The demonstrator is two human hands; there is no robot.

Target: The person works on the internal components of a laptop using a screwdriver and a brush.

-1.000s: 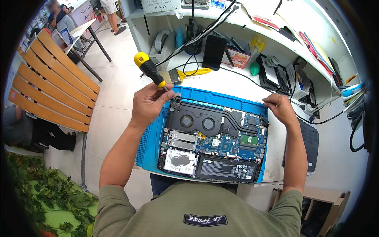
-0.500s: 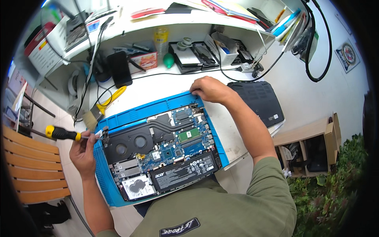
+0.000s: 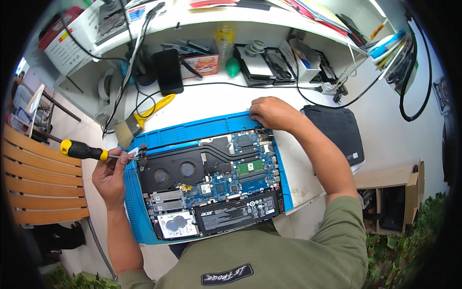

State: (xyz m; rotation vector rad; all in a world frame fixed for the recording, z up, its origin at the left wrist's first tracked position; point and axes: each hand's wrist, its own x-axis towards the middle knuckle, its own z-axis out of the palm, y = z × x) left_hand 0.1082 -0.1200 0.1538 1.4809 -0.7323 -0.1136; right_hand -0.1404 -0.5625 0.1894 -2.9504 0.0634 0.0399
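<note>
An opened laptop base (image 3: 221, 185) lies on a blue work mat (image 3: 202, 126), its battery (image 3: 240, 212), hard drive (image 3: 175, 225), fans and green memory module (image 3: 250, 167) exposed. My left hand (image 3: 109, 180) is closed round the shaft of a screwdriver (image 3: 84, 150). The black and yellow handle points left, and the shaft reaches toward the hinge (image 3: 142, 156) at the laptop's far left corner. Whether its tip touches the hinge is hard to see. At the mat's far right edge, my right hand (image 3: 274, 113) has its fingers curled down; anything they grip is hidden.
Left of the phone (image 3: 167, 72) hang cables. A yellow-handled brush (image 3: 154, 111) lies behind the mat. To the right sits a black laptop cover (image 3: 333, 132). A green blower bulb (image 3: 233, 67) and drives stand under the shelf. A slatted wooden chair (image 3: 43, 178) is at left.
The whole view has shifted, so the bench and laptop appear farther right. Both hands keep nearly the same places on the laptop and mat, with the screwdriver still held.
</note>
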